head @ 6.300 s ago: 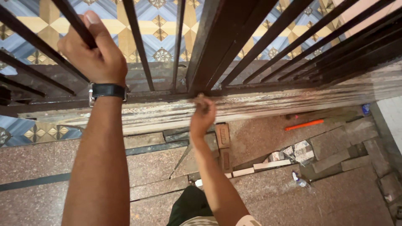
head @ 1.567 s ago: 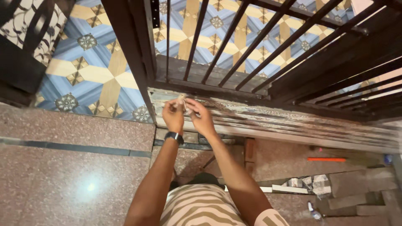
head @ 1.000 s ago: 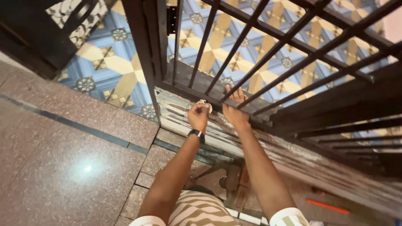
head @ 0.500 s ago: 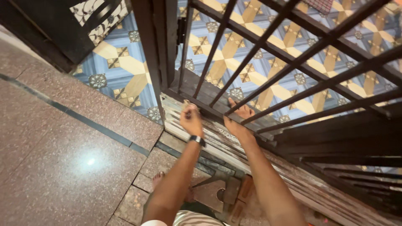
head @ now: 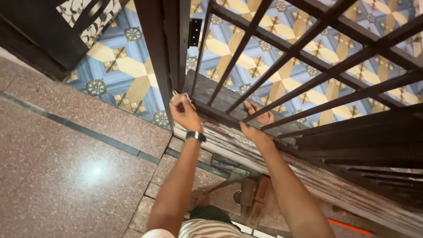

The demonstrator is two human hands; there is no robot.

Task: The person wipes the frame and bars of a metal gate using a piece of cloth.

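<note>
Hands worked low at the foot of a dark metal gate [head: 282, 66]. The left hand [head: 185, 113], a black watch [head: 195, 136] on its wrist, had its fingers closed around a small pale wad [head: 175, 97], pressed just beside the gate's upright post [head: 169, 53] where the post met the worn bottom rail [head: 229, 132]. The right hand [head: 255, 125] lay on that rail with fingers spread apart, reaching in between the bars. Beyond the bars lay blue and yellow patterned tiles [head: 119, 66]; nearer, speckled stone floor [head: 66, 167].
</note>
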